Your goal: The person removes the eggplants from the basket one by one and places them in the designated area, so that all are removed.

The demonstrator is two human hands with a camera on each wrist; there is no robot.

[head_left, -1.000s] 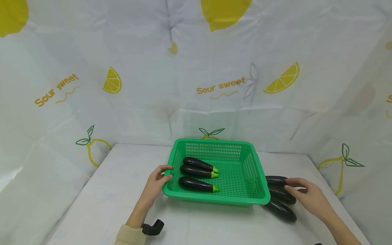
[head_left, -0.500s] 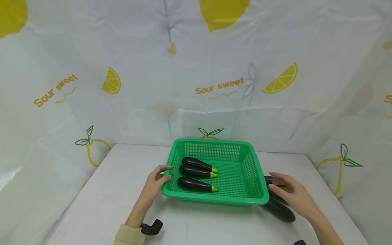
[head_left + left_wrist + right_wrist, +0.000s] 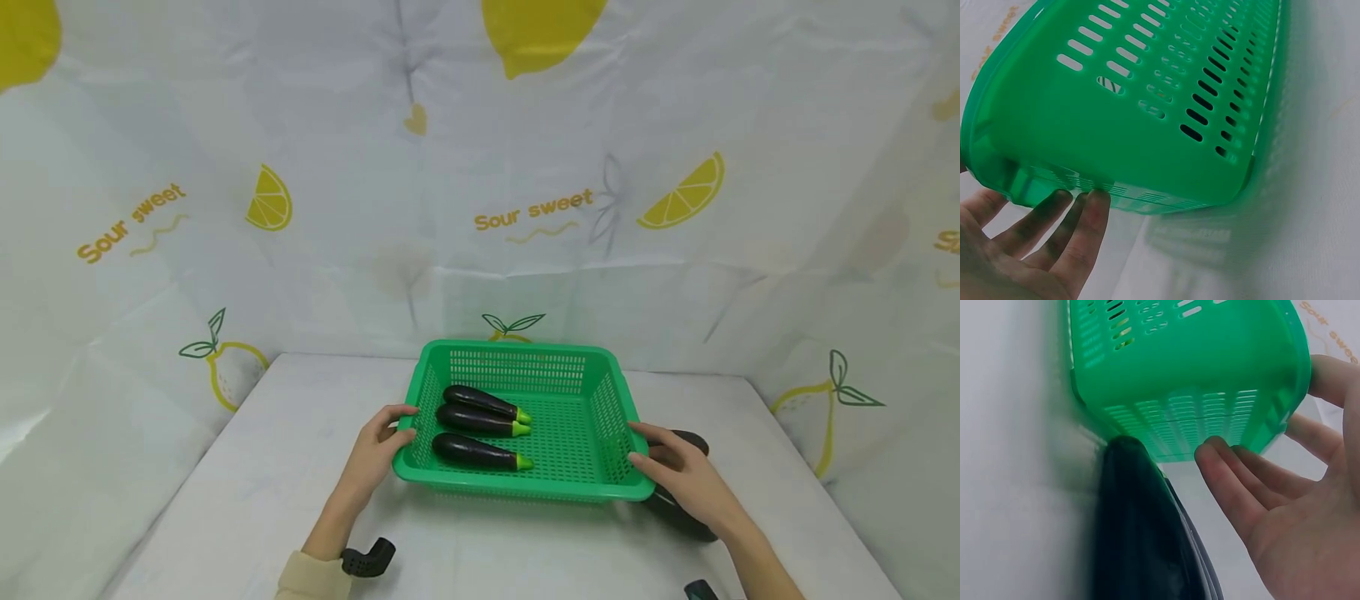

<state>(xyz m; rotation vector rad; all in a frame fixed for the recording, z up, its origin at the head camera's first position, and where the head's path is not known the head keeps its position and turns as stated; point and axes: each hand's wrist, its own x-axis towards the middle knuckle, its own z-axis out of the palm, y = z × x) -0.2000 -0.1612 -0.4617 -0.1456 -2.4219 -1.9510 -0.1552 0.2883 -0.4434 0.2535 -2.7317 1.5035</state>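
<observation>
- I'm holding a bright green, rectangular plastic basket (image 3: 525,487) by both short ends; it's sitting on the white-covered table (image 3: 225,517), in front of the white lemon-print backdrop (image 3: 337,283).
- Looks-wise, it's showing off a smooth, rounded rim, flaring sides and rows of slots, with light coming through the walls up close.
- My left hand (image 3: 377,446) is pinching the rim on its side, fingertips pressing the outer wall.
- My right hand (image 3: 686,475) is doing the mirror version, thumb reaching over the rim, fingertips sitting against the outside.
- Three glossy, near-black eggplants with lime-green caps (image 3: 474,418) are lying inside, left of centre, caps pointing right; the back two are touching.
- More dark, shiny eggplants (image 3: 681,515) are lying just outside the right end; my hand is hiding part of them, so I'm not managing a count.
</observation>
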